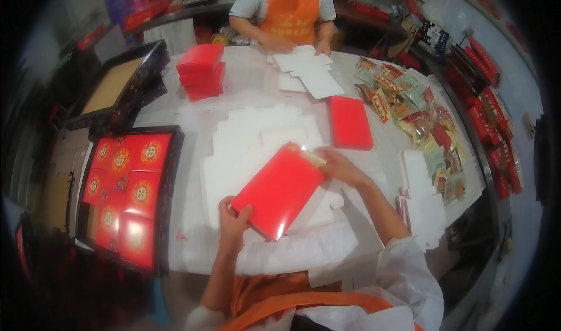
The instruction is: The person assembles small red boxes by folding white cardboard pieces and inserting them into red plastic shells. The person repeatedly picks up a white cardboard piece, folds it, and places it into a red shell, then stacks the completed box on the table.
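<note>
A flat red box (277, 190) is held tilted over the middle of the table. My left hand (235, 217) grips its lower left corner, thumb on top and fingers beneath. At the box's far right end, my right hand (338, 166) is closed on a small yellowish wrapped packet (312, 157), which is partly in the end of the box; the fingertips are blurred. Under the box lies a spread of flat white card blanks (234, 138). Another red box (350, 122) rests just beyond my right hand.
Red boxes (201, 71) are stacked at the far left. A dark-rimmed tray (166, 214) holds several red boxes with gold emblems. Wrapped snack packets (418, 106) heap at the right, beside white cards (422, 205). Across the table, a person in an orange apron (290, 15) handles white card blanks (310, 68).
</note>
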### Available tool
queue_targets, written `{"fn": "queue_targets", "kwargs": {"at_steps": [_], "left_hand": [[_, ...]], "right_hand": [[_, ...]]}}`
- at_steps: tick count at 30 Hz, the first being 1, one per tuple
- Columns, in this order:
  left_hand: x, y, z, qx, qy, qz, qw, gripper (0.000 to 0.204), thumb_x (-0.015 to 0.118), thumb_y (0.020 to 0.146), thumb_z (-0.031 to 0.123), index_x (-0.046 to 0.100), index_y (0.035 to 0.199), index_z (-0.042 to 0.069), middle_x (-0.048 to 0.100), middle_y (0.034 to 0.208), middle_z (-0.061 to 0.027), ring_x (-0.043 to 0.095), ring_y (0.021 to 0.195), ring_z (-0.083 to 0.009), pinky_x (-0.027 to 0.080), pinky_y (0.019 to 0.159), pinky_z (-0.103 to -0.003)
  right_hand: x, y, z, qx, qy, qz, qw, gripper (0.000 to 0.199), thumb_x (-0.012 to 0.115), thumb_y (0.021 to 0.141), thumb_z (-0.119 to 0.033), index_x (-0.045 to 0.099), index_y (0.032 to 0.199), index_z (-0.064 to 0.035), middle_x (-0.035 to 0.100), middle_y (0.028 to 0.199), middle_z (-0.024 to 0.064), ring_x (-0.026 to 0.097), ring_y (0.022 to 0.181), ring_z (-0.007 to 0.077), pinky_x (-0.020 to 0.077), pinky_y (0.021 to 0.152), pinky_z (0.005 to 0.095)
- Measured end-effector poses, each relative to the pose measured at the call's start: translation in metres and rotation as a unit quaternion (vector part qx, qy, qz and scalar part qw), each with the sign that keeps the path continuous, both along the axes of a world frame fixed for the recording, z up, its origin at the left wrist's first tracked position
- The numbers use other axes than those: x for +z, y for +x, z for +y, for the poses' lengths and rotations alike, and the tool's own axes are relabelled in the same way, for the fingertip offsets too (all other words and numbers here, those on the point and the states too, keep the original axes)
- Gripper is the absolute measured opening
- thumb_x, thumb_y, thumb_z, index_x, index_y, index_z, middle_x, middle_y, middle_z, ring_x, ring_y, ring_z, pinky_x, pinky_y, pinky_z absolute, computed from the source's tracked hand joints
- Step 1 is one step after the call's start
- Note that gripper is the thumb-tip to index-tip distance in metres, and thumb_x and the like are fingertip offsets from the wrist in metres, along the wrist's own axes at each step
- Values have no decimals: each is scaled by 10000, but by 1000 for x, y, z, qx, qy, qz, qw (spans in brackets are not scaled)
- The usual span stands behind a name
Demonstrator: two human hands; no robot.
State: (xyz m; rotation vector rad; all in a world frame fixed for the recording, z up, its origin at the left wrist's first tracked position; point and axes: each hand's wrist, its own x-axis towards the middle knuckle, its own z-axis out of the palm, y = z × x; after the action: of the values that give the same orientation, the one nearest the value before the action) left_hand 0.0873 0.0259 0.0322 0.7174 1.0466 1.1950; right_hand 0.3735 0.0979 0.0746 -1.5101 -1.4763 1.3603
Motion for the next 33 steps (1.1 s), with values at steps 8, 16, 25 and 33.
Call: {"fn": "queue_targets", "kwargs": {"at_steps": [8,16,25,33], "left_hand": [[-6,3,-5,8,47,-30,998,476,539,810,40,295,1213,-24,487,1079,-128,498,976,-166,458,798,-286],[-23,14,-77,80,-3,-31,996,507,504,766,-45,310,1229,26,463,1102,-95,481,994,-161,424,833,-289],[-52,-36,-181,-265,46,85,959,458,566,820,54,347,1221,24,487,1082,-88,476,1000,-147,400,854,-284],[-22,11,-122,-120,48,13,991,388,408,855,61,366,1237,3,495,1124,-134,489,1000,-208,374,891,-314]], "right_hand": [[13,-7,-9,106,6,-13,994,437,438,896,-277,423,1250,-21,537,1131,121,489,1045,176,376,897,281],[25,-36,-83,-34,153,154,976,559,484,861,-77,216,1349,-40,484,1203,137,455,1091,171,402,883,282],[-6,-59,-151,50,103,146,983,344,421,880,-9,402,1224,8,606,992,127,574,813,142,467,748,259],[-25,-78,-160,-115,149,263,946,108,366,909,-30,469,922,0,577,983,121,561,756,142,459,728,263]]}}
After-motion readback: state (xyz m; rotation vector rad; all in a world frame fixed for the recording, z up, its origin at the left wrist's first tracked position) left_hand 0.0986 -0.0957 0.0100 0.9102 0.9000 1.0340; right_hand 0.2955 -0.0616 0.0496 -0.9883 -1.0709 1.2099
